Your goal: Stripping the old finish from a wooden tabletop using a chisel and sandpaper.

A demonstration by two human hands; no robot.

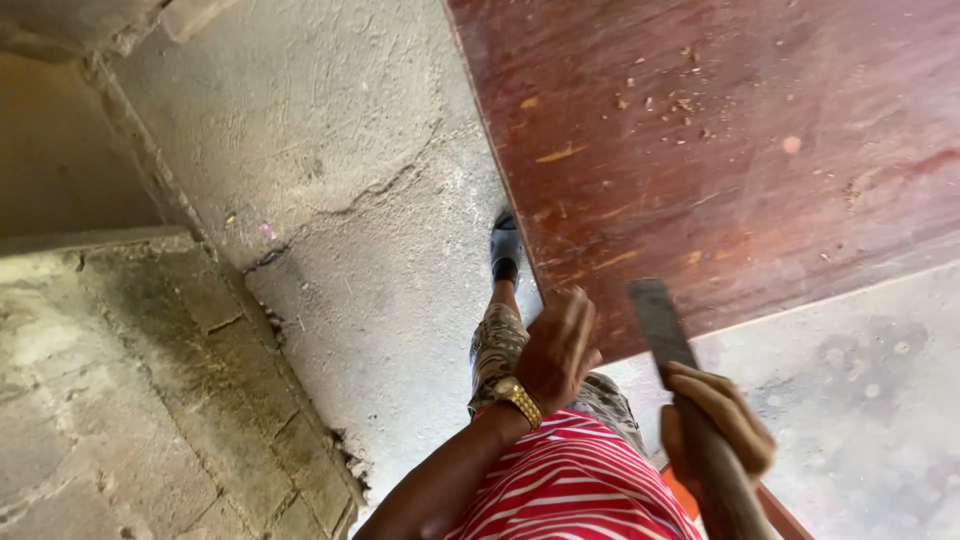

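A large reddish-brown wooden board [720,150] fills the upper right, with wood chips scattered on it. My left hand [560,345], with a gold watch on the wrist, rests flat on the board's near corner. My right hand [715,420] grips the wooden handle of a flat-bladed tool [660,325]. The tool's dark blade points up over the board's lower edge. My patterned trouser leg and dark shoe [505,245] show beside the board's left edge.
A cracked concrete floor [340,180] spreads across the middle and lower right. A rough block wall or step [130,400] stands at the lower left. My red-and-white striped shirt [570,490] fills the bottom centre.
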